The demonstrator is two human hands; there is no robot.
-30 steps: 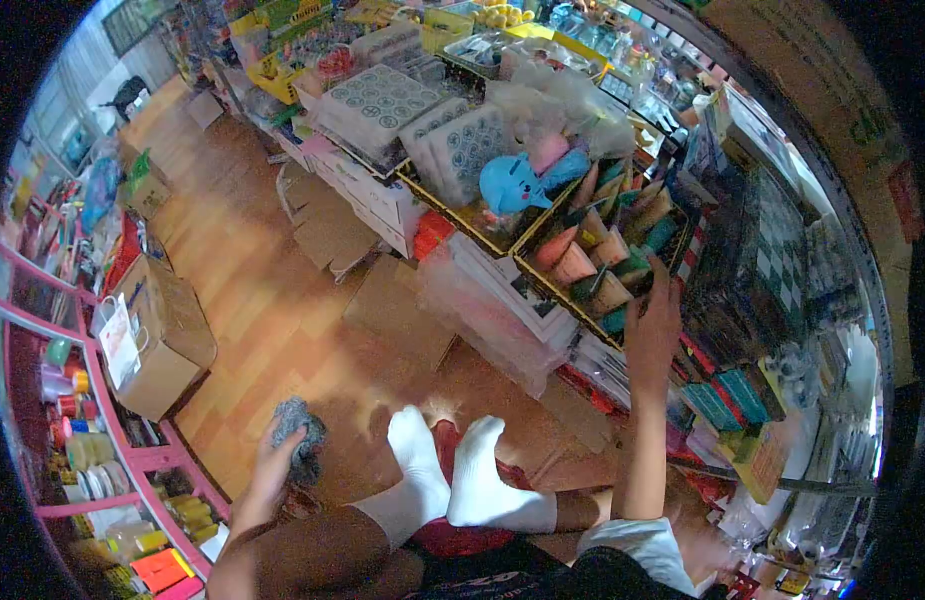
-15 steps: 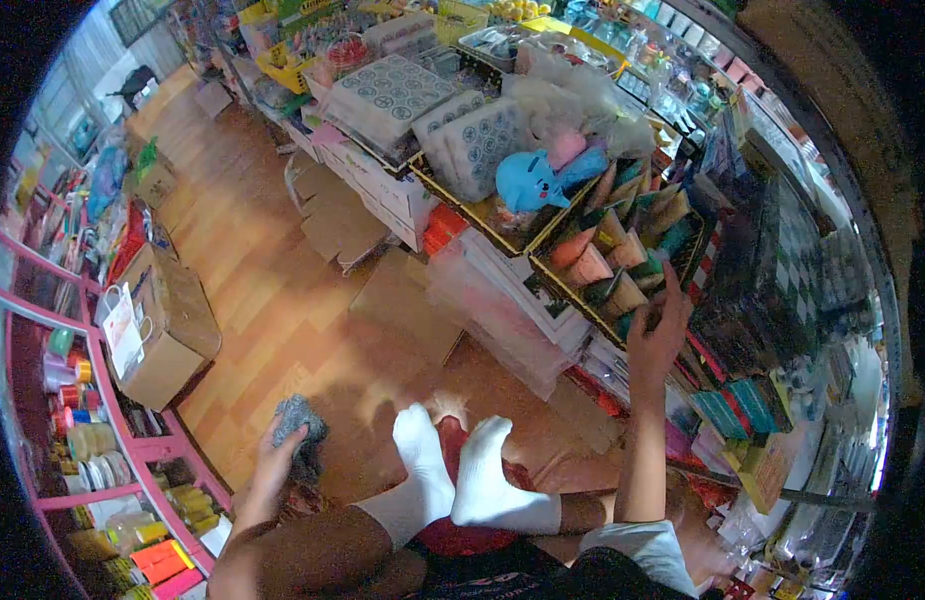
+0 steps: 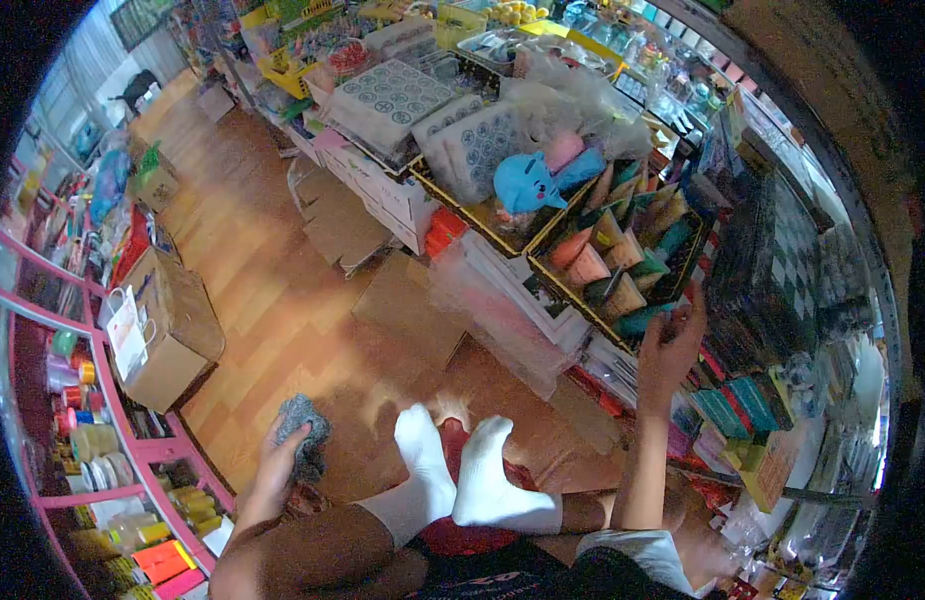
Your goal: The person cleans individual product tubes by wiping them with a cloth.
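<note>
The person sits on the wooden floor [image 3: 267, 300] of a crowded shop aisle, with both feet in white socks [image 3: 452, 480] stretched out in front. The left hand [image 3: 275, 462] is low at the person's left side, fingers folded over a grey cloth [image 3: 302, 422], a crumpled wad that it presses against the floor close to the foot of the pink shelf [image 3: 107, 425]. The cloth sits under and just ahead of the left fingertips, well apart from the right hand [image 3: 670, 350], with the two socked feet between them. The right hand is raised on an upright forearm toward the stacked goods on the person's right. Its fingers are loosely curled with one finger pointing up, and it reaches the near edge of a yellow-rimmed tray [image 3: 565, 297] filled with coloured cone-shaped packets. A teal packet [image 3: 644, 322] lies right at the fingertips at that edge, but it cannot be told whether the fingers grip it or only touch it. Just beyond the tray a blue plush toy [image 3: 522, 182] lies on the neighbouring display. Dark checkered boxes [image 3: 782, 255] stand just right of the raised hand. A brown cardboard box [image 3: 172, 330] stands on the floor further off on the left, beyond the cloth.
</note>
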